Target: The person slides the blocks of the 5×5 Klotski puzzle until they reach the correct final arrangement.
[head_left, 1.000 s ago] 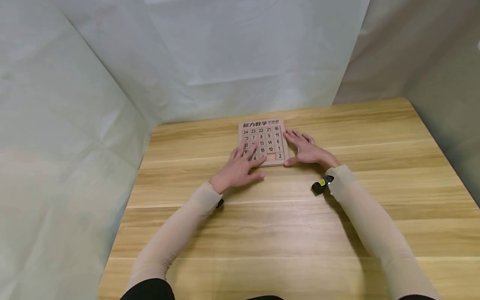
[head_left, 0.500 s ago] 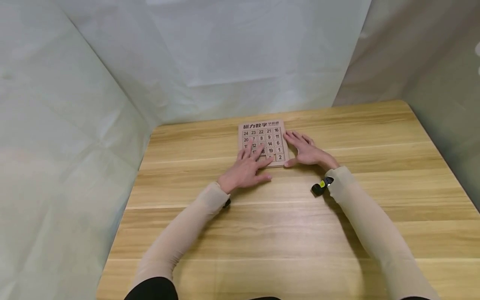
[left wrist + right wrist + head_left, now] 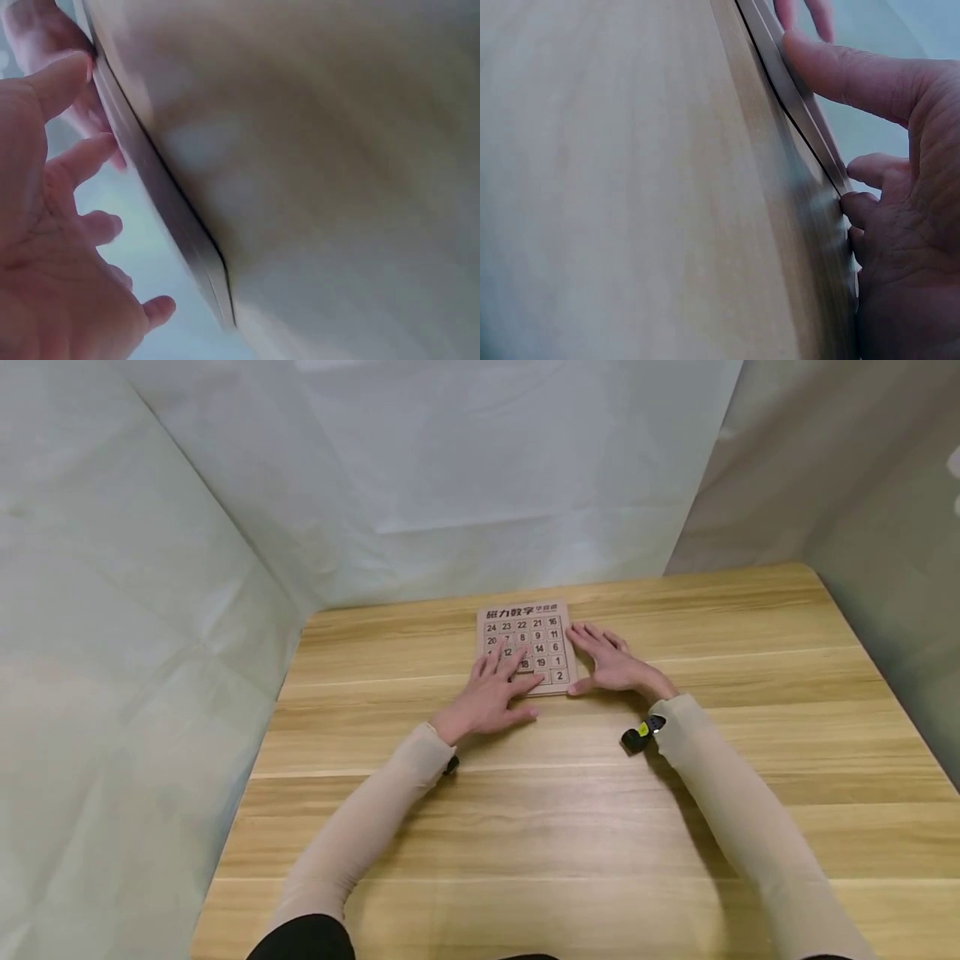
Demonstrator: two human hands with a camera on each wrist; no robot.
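A wooden number puzzle [image 3: 527, 646] lies flat near the far middle of the wooden surface [image 3: 570, 810], its square tiles printed with numbers and a line of characters across its top edge. The left hand [image 3: 491, 693] rests on the near left part of the puzzle with its fingers [image 3: 513, 663] spread and straight, the tips lying on the tiles around the 12 and 18, the thumb out to the side on the surface just below the board. The right hand [image 3: 611, 662] lies flat against the puzzle's right edge, fingers straight and slightly fanned, the thumb touching the near right corner; the right wrist view shows the thumb [image 3: 847, 71] pressed along the board's thin edge [image 3: 795, 112]. A small black and yellow device [image 3: 643, 732] sits at the right wrist. Pale sleeves cover both forearms. Grey-white sheets [image 3: 420, 468] stand behind and beside the surface
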